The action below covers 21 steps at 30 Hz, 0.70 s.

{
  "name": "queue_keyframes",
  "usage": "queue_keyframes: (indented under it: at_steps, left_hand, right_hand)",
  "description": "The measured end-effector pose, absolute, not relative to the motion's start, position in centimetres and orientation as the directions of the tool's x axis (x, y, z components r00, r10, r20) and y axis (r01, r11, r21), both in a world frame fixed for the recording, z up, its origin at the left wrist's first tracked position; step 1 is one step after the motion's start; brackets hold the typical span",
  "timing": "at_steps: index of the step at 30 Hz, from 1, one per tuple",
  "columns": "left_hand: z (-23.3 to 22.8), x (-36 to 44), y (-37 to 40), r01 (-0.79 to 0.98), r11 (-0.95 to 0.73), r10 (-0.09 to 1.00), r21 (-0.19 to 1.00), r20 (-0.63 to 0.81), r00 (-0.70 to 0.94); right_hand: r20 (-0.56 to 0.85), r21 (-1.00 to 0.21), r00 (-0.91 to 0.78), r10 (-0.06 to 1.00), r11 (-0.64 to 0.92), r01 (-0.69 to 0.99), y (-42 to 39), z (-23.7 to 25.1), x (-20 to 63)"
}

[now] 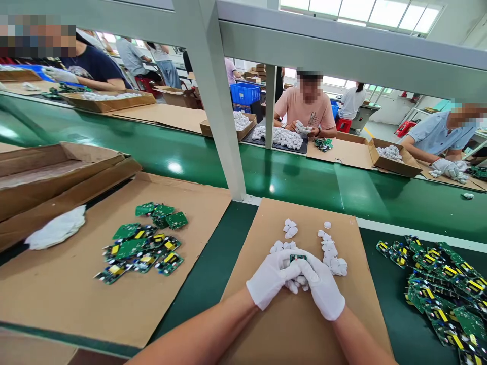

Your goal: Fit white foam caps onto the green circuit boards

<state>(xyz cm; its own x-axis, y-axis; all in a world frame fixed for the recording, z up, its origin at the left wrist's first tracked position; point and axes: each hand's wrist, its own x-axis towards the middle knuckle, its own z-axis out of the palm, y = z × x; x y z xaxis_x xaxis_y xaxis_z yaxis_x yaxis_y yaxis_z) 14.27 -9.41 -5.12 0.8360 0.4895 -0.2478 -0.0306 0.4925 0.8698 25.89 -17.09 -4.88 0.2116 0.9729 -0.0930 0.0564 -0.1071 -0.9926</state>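
Both white-gloved hands meet over the brown cardboard sheet (304,324) lying on the green bench (213,263). The left hand (272,283) and the right hand (323,286) are closed together around a small green circuit board (297,258), which peeks out between the fingertips with a white plastic piece under it. Just beyond the hands a scatter of small white plastic shells (331,251) rests on the cardboard. A heap of green circuit boards with yellow parts (443,289) lies to the right on the bench, and another heap of like boards (146,246) sits on a second cardboard sheet to the left, near a white cloth (57,230). The board looks light, stiff and thin, likely fragile at its soldered parts; its bare edges seem the safest place to pinch. The gloves may slip on the smooth shells
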Motion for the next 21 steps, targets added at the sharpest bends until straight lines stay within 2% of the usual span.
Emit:
queue_keyframes:
  at_steps: [3,5,7,16,21]
  left_hand:
    - [-4.9,14.0,-9.3,-0.076,0.593,0.432,0.801,-0.238,0.870]
    - [-4.5,13.9,-9.3,-0.120,0.691,0.364,0.712,-0.200,0.910]
    - [-4.1,14.0,-9.3,-0.132,0.729,0.334,0.672,-0.181,0.925]
    - [-4.2,14.1,-9.4,-0.097,0.593,0.398,0.799,-0.186,0.898]
    - [-4.9,14.1,-9.4,-0.110,0.622,0.411,0.775,-0.203,0.889]
  right_hand:
    - [-0.045,-0.995,0.237,0.970,-0.064,0.072,-17.1,-4.7,26.1]
    - [-0.050,-0.995,0.262,0.964,-0.070,0.067,-17.1,-4.8,26.3]
    - [-0.072,-0.994,0.263,0.962,-0.092,0.066,-17.2,-4.9,26.5]
    - [0.035,-0.972,0.250,0.968,-0.025,0.234,-17.0,-4.0,26.1]
    - [-0.036,-0.986,0.151,0.988,-0.060,0.156,-17.3,-3.7,26.5]
